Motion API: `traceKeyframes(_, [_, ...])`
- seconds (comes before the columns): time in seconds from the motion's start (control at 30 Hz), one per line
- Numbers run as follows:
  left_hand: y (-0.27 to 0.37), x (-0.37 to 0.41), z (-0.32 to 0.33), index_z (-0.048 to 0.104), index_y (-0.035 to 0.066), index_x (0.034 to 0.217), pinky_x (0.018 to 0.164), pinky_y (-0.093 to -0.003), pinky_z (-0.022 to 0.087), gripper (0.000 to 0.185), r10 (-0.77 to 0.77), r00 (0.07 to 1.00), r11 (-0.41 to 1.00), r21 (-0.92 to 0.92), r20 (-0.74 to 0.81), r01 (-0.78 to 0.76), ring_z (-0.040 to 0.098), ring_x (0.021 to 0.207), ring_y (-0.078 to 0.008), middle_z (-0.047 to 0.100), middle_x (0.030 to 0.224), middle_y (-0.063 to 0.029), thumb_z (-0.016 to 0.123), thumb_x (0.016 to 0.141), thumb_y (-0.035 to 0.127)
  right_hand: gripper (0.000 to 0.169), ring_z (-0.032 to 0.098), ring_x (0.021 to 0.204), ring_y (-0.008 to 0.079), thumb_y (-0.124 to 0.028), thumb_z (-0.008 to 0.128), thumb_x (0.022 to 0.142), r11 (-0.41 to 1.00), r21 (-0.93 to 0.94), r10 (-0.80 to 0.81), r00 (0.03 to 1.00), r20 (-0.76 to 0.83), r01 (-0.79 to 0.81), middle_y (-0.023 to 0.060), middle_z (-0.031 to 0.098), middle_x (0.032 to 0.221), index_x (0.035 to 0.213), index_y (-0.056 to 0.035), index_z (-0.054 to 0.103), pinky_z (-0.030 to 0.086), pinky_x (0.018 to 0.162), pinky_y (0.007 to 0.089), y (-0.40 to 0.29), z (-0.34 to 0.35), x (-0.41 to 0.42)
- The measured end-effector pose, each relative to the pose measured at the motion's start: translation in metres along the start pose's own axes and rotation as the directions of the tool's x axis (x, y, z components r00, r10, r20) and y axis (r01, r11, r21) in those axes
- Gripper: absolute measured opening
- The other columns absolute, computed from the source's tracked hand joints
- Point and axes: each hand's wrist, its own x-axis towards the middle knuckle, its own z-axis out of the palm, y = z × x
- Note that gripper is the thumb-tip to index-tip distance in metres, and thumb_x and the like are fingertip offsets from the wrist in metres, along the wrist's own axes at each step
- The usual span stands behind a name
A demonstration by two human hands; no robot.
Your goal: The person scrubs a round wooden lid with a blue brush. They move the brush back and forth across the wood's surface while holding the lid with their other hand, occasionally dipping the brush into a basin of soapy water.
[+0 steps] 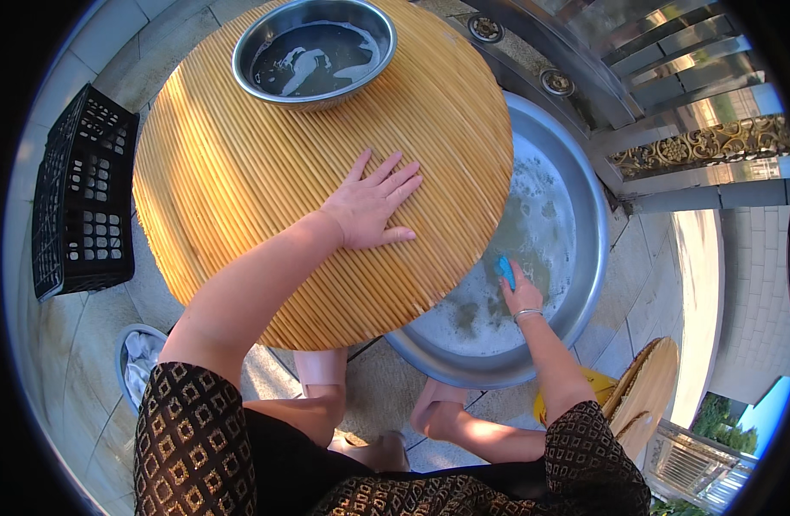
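Note:
A large round slatted board, which looks like bamboo or wood (pixel 240 193), lies before me and overlaps a wide metal tub (pixel 591 238) of soapy water at the right. My left hand (pixel 375 203) rests flat on the board, fingers spread, holding nothing. Over the tub's water, beside the board's right edge, my right hand (pixel 522 291) grips a blue sponge or scrubbing pad (pixel 506 272). A metal bowl (pixel 314 100) of dark, sudsy water stands on the far part of the board.
A black plastic crate (pixel 98 187) stands at the left, with a basin of pale cloths (pixel 143 358) nearer me. A metal gate (pixel 666 138) borders the right. Round wooden boards (pixel 649 380) and a yellow object (pixel 591 387) are at lower right.

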Motion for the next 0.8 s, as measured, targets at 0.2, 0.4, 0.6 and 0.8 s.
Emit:
traceKeyframes(0.2, [0.001,-0.001,0.005,0.023,0.009,0.144,0.112,-0.0526,0.002,0.073,0.000,0.999,1.000,0.023,0.033,-0.001,0.010,0.140,-0.0283,0.020,0.150,-0.0085,0.035,0.089,0.056,0.043,0.064,0.087,0.0346,-0.033,0.056,0.088,0.857,0.506,0.018,0.977,-0.214,0.095,0.0175,0.065,0.099,0.126,-0.0147,0.052,0.050,0.078,0.0395,-0.013,-0.002,-0.008])
traceKeyframes(0.4, [0.002,-0.003,0.004,0.024,0.010,0.144,0.113,-0.0509,0.001,0.059,-0.039,0.998,0.999,0.029,0.045,0.038,0.010,0.141,-0.0246,0.019,0.151,-0.0043,0.028,0.095,0.044,0.045,0.066,0.076,0.0296,-0.033,0.059,0.087,0.713,0.464,-0.284,0.822,-0.494,0.526,0.0158,0.066,0.094,0.126,-0.0111,0.052,0.052,0.066,0.0351,-0.108,-0.083,-0.036])
traceKeyframes(0.6, [0.003,0.002,0.005,0.027,0.010,0.142,0.113,-0.0514,0.004,0.057,-0.006,1.000,1.000,0.002,0.012,0.006,0.013,0.140,-0.0258,0.022,0.150,-0.0060,0.035,0.094,0.040,0.050,0.062,0.057,0.0283,-0.034,0.063,0.083,0.827,0.196,-0.460,0.835,-0.302,0.527,0.0084,0.062,0.068,0.129,-0.0203,0.049,0.049,0.050,0.0384,-0.144,-0.061,-0.071])
traceKeyframes(0.8, [0.003,0.000,0.005,0.027,0.011,0.143,0.113,-0.0500,0.002,0.057,-0.032,0.999,0.999,0.020,0.017,0.032,0.011,0.140,-0.0237,0.021,0.150,-0.0041,0.031,0.095,0.043,0.050,0.059,0.051,0.0244,-0.032,0.066,0.081,0.761,0.227,-0.487,0.766,-0.419,0.608,0.0060,0.058,0.061,0.127,-0.0185,0.052,0.047,0.047,0.0354,-0.097,-0.049,-0.086])
